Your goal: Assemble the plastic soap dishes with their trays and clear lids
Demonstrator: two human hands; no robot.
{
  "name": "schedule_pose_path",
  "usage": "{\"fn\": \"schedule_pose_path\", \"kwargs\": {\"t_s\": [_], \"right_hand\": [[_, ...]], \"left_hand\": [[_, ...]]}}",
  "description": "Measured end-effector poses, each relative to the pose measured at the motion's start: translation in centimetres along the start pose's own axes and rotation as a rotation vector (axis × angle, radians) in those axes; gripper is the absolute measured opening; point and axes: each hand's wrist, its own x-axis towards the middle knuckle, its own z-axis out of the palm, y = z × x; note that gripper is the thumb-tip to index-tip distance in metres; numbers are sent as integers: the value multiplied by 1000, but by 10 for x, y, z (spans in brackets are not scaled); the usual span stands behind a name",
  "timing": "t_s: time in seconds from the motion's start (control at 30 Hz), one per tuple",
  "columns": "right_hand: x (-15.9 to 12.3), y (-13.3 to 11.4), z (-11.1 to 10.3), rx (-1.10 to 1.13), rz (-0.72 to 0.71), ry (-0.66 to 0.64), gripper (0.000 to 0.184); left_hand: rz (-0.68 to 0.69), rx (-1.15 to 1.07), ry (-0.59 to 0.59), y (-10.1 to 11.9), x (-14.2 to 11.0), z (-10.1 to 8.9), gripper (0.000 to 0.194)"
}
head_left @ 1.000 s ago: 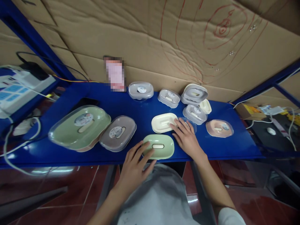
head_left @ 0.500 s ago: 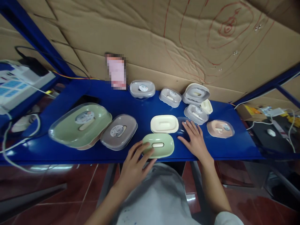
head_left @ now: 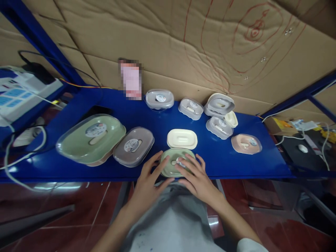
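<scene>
A light green oval box [head_left: 170, 171] lies at the table's front edge, a clear lid with a round sticker [head_left: 180, 161] over it. My left hand [head_left: 151, 175] is at the box's left end, fingers curved over its rim and top. From the right, my right hand [head_left: 196, 175] grips the lid, its fingers spread across the top and right side. Whether the lid is fully seated cannot be made out under the fingers. Just behind the box sits a cream oval piece [head_left: 182, 139] with a raised bar in its middle.
To the left are a large green lidded box [head_left: 98, 141] and a grey lidded box [head_left: 133, 147]. Several grey boxes, including one lidded box [head_left: 159, 99], stand along the cardboard wall [head_left: 162, 42]. A pink lidded box [head_left: 246, 144] is at right. White cables [head_left: 15, 182] hang at far left.
My right hand has moved left from beside the cream piece, bringing the clear lid onto the green box. My left hand has stayed at the box's left end.
</scene>
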Motion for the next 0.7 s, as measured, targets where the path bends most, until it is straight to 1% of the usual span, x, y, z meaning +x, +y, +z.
{"fn": "schedule_pose_path", "kwargs": {"t_s": [0.1, 0.27, 0.43, 0.53, 0.7], "right_hand": [[8, 0, -1, -27, -67, -46, 50], [9, 11, -12, -39, -127, -109, 56], [15, 14, -16, 1, -127, -89, 49], [16, 14, -13, -35, -158, -98, 46], [16, 15, -11, -95, -184, -83, 38]], "left_hand": [[-24, 16, -19, -2, 0, -2, 74], [-51, 22, -32, -4, 1, -1, 76], [-102, 4, -50, -3, 1, 1, 79], [-121, -1, -86, -3, 1, -1, 78], [-130, -25, -107, -3, 2, -5, 73]]}}
